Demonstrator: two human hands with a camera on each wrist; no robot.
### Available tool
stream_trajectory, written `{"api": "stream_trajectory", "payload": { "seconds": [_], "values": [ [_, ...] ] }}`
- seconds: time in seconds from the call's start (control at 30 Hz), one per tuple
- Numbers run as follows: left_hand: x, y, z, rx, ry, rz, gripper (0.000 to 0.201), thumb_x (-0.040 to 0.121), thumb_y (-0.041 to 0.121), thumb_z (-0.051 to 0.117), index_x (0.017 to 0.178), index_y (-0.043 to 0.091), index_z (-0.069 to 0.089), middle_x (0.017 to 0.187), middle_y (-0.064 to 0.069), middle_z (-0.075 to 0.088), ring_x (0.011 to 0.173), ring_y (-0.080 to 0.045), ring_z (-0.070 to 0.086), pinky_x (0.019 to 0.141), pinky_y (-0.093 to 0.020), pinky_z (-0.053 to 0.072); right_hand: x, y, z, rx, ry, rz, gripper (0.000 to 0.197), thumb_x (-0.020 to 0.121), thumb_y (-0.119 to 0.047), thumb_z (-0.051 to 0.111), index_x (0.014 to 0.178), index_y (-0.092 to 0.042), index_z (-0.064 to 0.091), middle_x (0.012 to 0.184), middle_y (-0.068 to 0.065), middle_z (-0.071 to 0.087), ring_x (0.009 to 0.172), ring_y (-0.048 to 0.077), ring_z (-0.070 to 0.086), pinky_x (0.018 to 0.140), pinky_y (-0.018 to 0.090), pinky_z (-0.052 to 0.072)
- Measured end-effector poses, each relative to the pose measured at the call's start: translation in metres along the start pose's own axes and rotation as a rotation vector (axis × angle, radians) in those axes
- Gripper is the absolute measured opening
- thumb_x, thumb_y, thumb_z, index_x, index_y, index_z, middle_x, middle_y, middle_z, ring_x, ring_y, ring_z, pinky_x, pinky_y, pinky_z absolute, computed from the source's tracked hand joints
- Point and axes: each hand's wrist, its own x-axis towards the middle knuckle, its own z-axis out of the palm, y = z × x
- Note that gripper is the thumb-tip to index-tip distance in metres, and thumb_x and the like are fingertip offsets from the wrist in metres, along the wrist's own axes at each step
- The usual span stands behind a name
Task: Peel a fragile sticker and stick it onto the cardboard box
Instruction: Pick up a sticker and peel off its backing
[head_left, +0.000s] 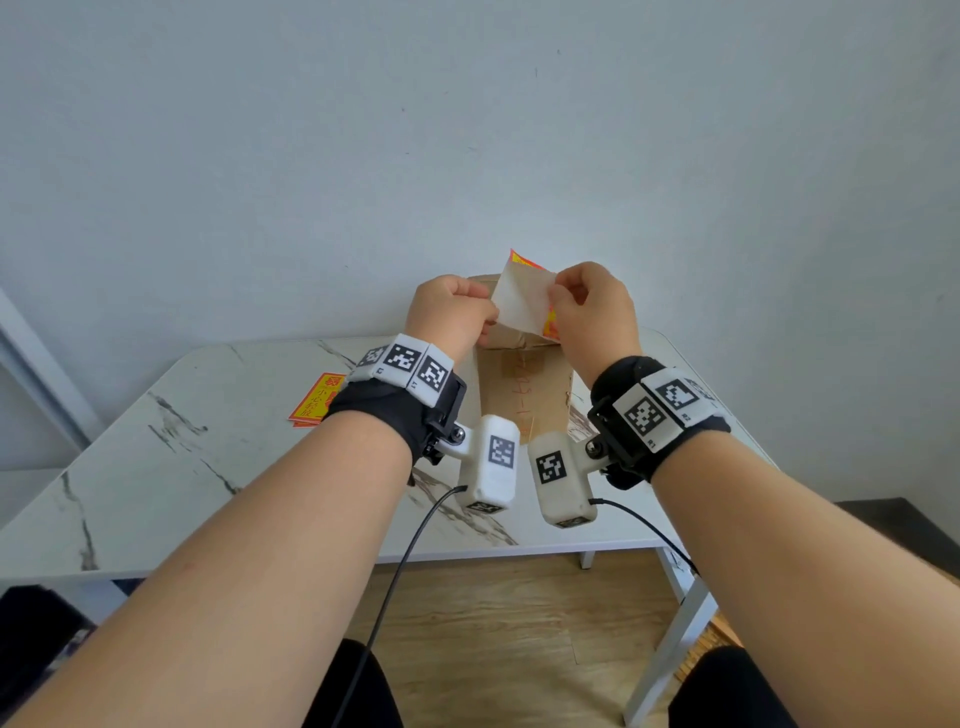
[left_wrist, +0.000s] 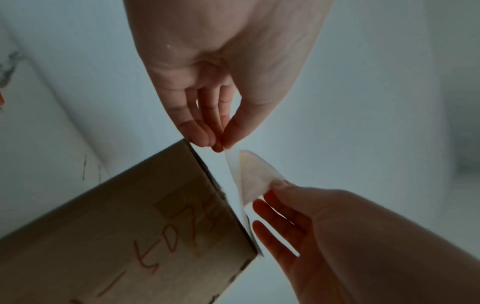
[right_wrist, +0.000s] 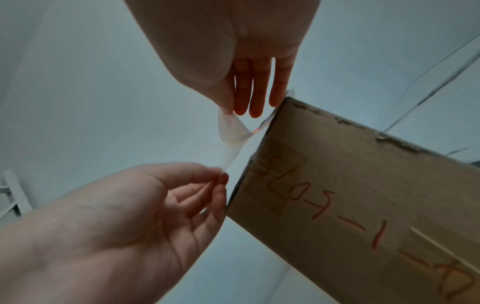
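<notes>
Sticker held up above cardboard box, both hands pinching it: left hand grips one edge, right hand pulls backing w/ thumb+finger, prob. to split layers.

The sticker held up between the hands shows a white, faintly translucent back, with red and yellow print peeking at its top and lower right edges. The cardboard box is plain brown with red handwritten marks. The tabletop is white marble with grey-black veins. On it lies a sticker sheet, red-bordered with yellow characters, possibly several stacked. Black wrist straps carry white blocks with black-and-white square codes.
</notes>
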Motion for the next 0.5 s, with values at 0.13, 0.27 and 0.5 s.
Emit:
{"api": "stream_trajectory", "payload": {
  "seconds": [0.13, 0.27, 0.5],
  "values": [
    [0.005, -0.007, -0.010, 0.000, 0.092, -0.017, 0.021, 0.081, -0.001, 0.058, 0.071, 0.017, 0.063, 0.064, -0.004, 0.061, 0.056, -0.016, 0.057, 0.065, -0.028, 0.056, 0.006, 0.000, -0.006, 0.029, 0.058, 0.055, 0.017, 0.094, -0.015, 0.047, 0.104, -0.009, 0.060, 0.080, -0.006, 0.054, 0.075, 0.015, 0.052, 0.066, 0.023, 0.041],
    [0.011, -0.011, -0.019, 0.025, 0.212, -0.057, 0.013, 0.080, 0.004, 0.054, 0.083, 0.012, 0.064, 0.066, -0.005, 0.063, 0.058, -0.022, 0.060, 0.077, -0.038, 0.061, 0.009, -0.002, -0.009, 0.107, 0.113, 0.100, 0.010, 0.094, -0.013, 0.044, 0.095, -0.014, 0.054, 0.082, -0.004, 0.055, 0.079, 0.020, 0.058, 0.067, 0.029, 0.048],
    [0.019, -0.025, -0.047, 0.097, 0.385, -0.075, 0.034, 0.076, 0.003, 0.038, 0.058, 0.022, 0.058, 0.091, -0.012, 0.073, 0.082, -0.036, 0.072, 0.078, -0.046, 0.060, 0.013, -0.012, -0.005, 0.165, 0.188, 0.116, 0.009, 0.094, -0.013, 0.043, 0.092, -0.020, 0.049, 0.088, -0.006, 0.056, 0.089, 0.031, 0.066, 0.082, 0.042, 0.056]
  ]
}}
